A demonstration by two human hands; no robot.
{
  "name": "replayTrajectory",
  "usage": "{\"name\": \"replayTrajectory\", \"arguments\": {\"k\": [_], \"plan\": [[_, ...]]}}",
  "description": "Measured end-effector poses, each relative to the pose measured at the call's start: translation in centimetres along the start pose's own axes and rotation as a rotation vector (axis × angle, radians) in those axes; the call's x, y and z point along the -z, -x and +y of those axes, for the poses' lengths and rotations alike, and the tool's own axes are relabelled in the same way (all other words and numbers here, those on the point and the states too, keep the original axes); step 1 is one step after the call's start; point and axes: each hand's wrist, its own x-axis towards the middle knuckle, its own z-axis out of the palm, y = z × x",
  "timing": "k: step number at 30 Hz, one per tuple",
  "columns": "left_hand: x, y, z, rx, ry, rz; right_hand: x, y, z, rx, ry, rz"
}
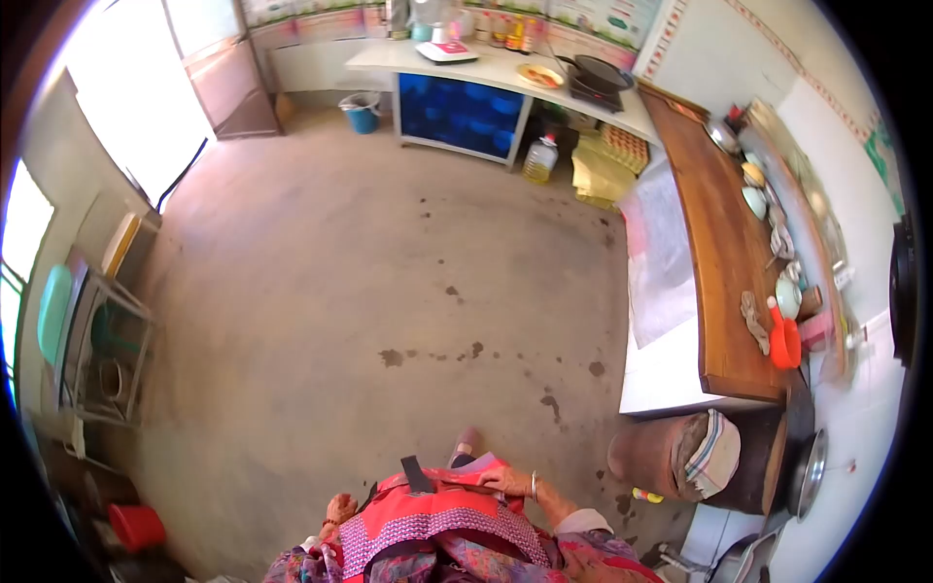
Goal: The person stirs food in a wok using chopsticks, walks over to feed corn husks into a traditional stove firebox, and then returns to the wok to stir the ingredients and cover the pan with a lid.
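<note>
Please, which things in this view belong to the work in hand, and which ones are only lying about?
In hand:
- red garment, touched by the right hand; the left hand is close to its edge

Lying about:
- red dipper on the wooden counter
- blue bucket
- black pan

Holds, along the brown wooden bench (717, 267), a red dipper (784, 346), a crumpled cloth (752, 321) and a pale bowl (754, 201). Carries, on the white bench (498, 71), a scale (449, 51), a plate (540, 77) and a black cooker (595, 97). Shows dark spots (391, 359) across the brownish floor (292, 272), plus a blue bucket (362, 118) and a clear bottle (540, 158).
</note>
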Motion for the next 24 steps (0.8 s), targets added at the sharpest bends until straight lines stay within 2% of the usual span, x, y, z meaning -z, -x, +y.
{"name": "replayTrajectory", "arguments": {"k": [1, 2, 4, 5, 7, 8, 11, 13, 17, 19, 21, 22, 23, 24], "plan": [[0.2, -1.4, -0.9, 0.020, -0.057, -0.141, 2.0, 0.3, 1.0, -0.106, 0.073, -0.001], [0.3, -2.8, -1.9, 0.031, -0.116, -0.283, 4.1, 0.6, 1.7, -0.104, 0.069, 0.019], [0.4, -4.0, -0.9, 0.146, -0.158, -0.388, 7.2, 1.1, 2.4, -0.285, 0.051, 0.362], [0.1, -4.8, -0.1, 0.199, -0.147, -0.392, 8.9, 0.7, 2.6, -0.287, 0.044, 0.371], [-0.3, -6.6, 1.6, 0.267, -0.108, -0.364, 13.4, -0.5, 1.4, -0.415, 0.042, 0.573], [-0.6, -7.7, 2.5, 0.284, -0.086, -0.349, 15.6, -1.7, 1.2, -0.413, 0.038, 0.572], [-1.5, -12.0, 4.7, 0.291, -0.025, -0.310, 21.4, -6.1, -0.1, -0.322, 0.045, 0.672], [-2.1, -15.8, 5.7, 0.262, 0.010, -0.284, 24.5, -9.0, -1.2, -0.173, 0.026, 0.726], [-3.9, -25.1, 6.5, 0.030, 0.198, -0.090, 28.8, -10.4, -3.1, -0.242, -0.043, 0.756], [-4.5, -30.9, 7.5, -0.173, 0.364, 0.067, 29.8, -9.9, -0.8, -0.349, 0.157, 0.839], [-2.0, -35.2, 13.2, -0.036, 0.267, -0.034, 30.0, -8.7, 2.8, -0.412, 0.139, 0.864], [0.1, -37.3, 17.5, 0.111, 0.161, -0.129, 29.8, -8.0, 4.6, -0.477, 0.010, 0.875], [1.0, -39.0, 19.9, 0.114, 0.164, -0.128, 29.4, -7.3, 6.4, -0.542, -0.124, 0.880], [1.7, -40.9, 22.0, 0.121, 0.228, -0.126, 28.8, -6.5, 7.9, -0.591, -0.071, 0.888]]}}
